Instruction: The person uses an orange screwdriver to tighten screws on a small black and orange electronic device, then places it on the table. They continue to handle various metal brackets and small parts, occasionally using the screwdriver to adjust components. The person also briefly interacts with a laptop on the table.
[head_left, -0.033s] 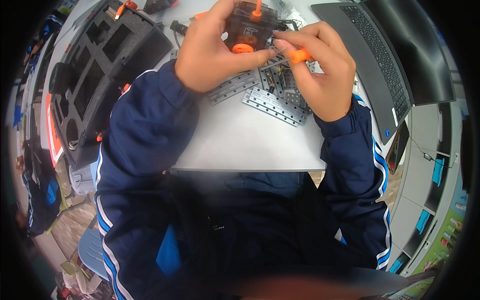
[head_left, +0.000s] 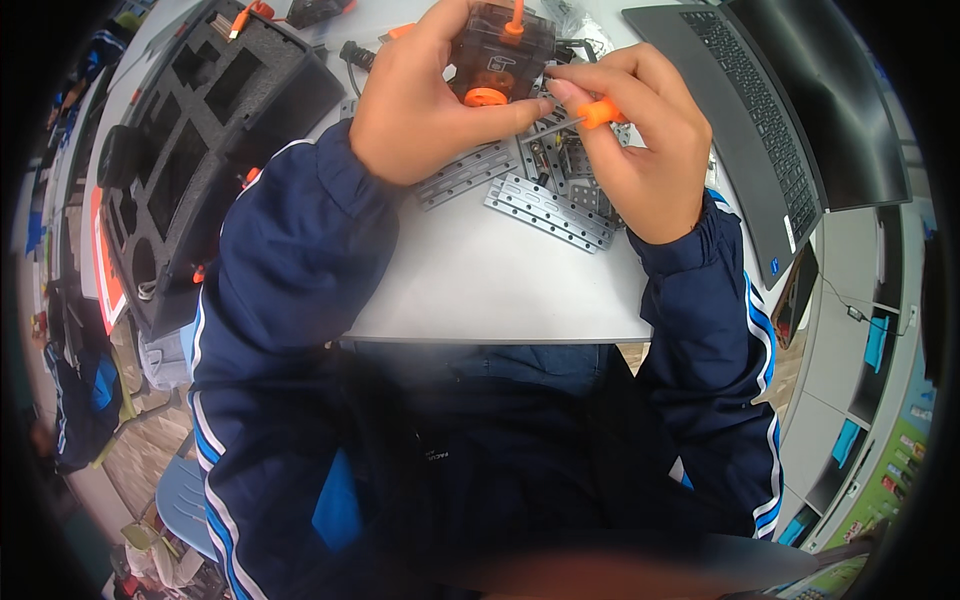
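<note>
Hands near each other, left thumb extended, right fingers bent

Glossy module, probably plastic

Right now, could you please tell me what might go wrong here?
The orange-handled tool with a thin metal shaft, in the right hand, could poke the left hand, whose thumb appears close to the shaft. The dark translucent plastic box in the left hand might drop onto the silver perforated metal strips.
</note>
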